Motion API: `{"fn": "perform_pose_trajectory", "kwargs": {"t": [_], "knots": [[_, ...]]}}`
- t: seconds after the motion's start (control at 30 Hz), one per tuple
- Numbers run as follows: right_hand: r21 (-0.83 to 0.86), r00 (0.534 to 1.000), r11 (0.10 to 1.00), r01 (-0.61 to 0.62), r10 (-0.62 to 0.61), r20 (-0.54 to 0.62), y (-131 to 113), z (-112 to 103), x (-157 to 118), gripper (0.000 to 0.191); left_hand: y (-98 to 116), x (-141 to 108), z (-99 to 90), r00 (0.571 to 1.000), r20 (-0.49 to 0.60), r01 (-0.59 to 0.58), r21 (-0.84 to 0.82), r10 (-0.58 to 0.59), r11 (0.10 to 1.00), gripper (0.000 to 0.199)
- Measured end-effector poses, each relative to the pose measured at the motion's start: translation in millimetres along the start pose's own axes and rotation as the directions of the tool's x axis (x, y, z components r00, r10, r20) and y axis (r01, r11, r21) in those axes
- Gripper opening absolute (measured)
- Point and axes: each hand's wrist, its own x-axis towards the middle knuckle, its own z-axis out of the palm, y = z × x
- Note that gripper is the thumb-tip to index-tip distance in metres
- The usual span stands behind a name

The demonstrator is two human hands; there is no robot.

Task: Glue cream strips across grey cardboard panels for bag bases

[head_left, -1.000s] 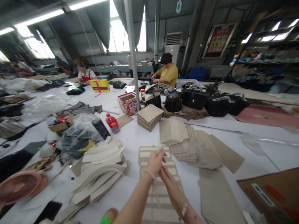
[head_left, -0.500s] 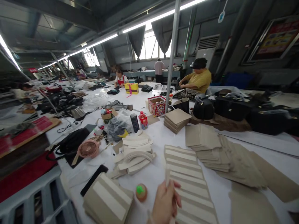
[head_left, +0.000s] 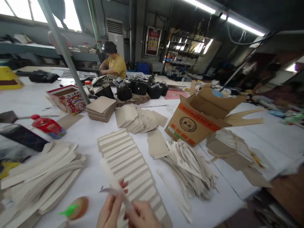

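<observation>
Low in the view, my left hand [head_left: 109, 209] and my right hand [head_left: 143, 216] are close together, both closed on a thin pale strip [head_left: 109, 173]. The strip slants up and left past my left fingers, and a narrow curled end sticks out to the left of them. Behind my hands lies an overlapping row of grey-beige panels with white bands [head_left: 125, 152]. A brown-orange round object with a green top [head_left: 79, 207] sits left of my left hand. To the right is a heap of loose pale strips [head_left: 190, 167].
A pile of curved pale pieces [head_left: 47, 177] lies at left. Grey-beige sheets stand in stacks [head_left: 101, 109] farther back. An open cardboard box [head_left: 192, 123] is at right, beside banded panels [head_left: 228, 145]. A metal pole [head_left: 64, 50] rises from the table; a person in yellow [head_left: 117, 65] works beyond.
The view has swung right, bringing in the cardboard box and strip heap. Earlier one hand showed, with no strip visible in it; now both hands hold a pale strip.
</observation>
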Motion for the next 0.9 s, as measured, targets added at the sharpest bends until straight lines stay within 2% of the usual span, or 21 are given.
{"fn": "perform_pose_trajectory", "kwargs": {"t": [0.07,0.1,0.13,0.2,0.23,0.27,0.33,0.43,0.53,0.6,0.73,0.83,0.9], "knots": [[-0.072,0.998,0.997,0.020,-0.025,-0.065,5,-49,4,0.050,-10,-5,-0.6,0.995,0.033,-0.098,0.148,0.094,0.984,0.058],[-0.179,0.979,0.983,0.039,-0.073,-0.192,8,-79,8,0.050,-18,-7,-3.1,0.991,0.027,-0.134,0.237,0.131,0.962,0.057],[-0.325,0.936,0.942,0.089,-0.191,-0.297,11,-109,13,0.046,-29,-9,-6.2,0.985,0.016,-0.166,0.336,0.170,0.927,0.055],[-0.612,0.777,0.784,0.102,-0.447,-0.443,20,-161,22,0.050,-56,-13,-11.6,0.961,0.012,-0.238,0.542,0.275,0.806,0.051],[-0.700,0.720,0.709,0.084,-0.529,-0.449,27,-178,25,0.055,-72,-14,-12.3,0.938,0.022,-0.279,0.634,0.345,0.721,0.050],[-0.760,0.703,0.644,0.089,-0.581,-0.410,35,-188,26,0.056,-88,-15,-10.8,0.908,0.042,-0.320,0.713,0.417,0.624,0.051],[-0.833,0.713,0.539,0.126,-0.633,-0.302,54,-183,28,0.056,-119,-15,-1.2,0.866,0.085,-0.329,0.838,0.493,0.435,0.054],[-0.868,0.764,0.452,0.204,-0.628,-0.148,80,-133,38,0.058,-151,-6,24.1,0.858,0.110,-0.255,0.939,0.502,0.230,0.057],[-0.875,0.815,0.416,0.248,-0.577,-0.043,97,-82,63,0.061,-164,17,44.7,0.866,0.077,-0.159,0.979,0.495,0.125,0.057],[-0.884,0.833,0.379,0.273,-0.554,0.020,101,-63,84,0.061,-167,38,49.1,0.869,0.051,-0.109,0.990,0.493,0.090,0.056],[-0.893,0.822,0.275,0.357,-0.547,0.160,110,-59,122,0.063,-176,70,41.5,0.874,0.066,-0.097,0.995,0.482,0.039,0.057],[-0.891,0.806,0.218,0.399,-0.546,0.227,121,-65,132,0.067,-183,75,37.1,0.881,0.100,-0.124,0.992,0.462,0.021,0.059],[-0.895,0.812,0.207,0.395,-0.534,0.234,124,-67,133,0.067,-184,74,37.7,0.891,0.095,-0.121,0.992,0.444,0.030,0.059]]}}
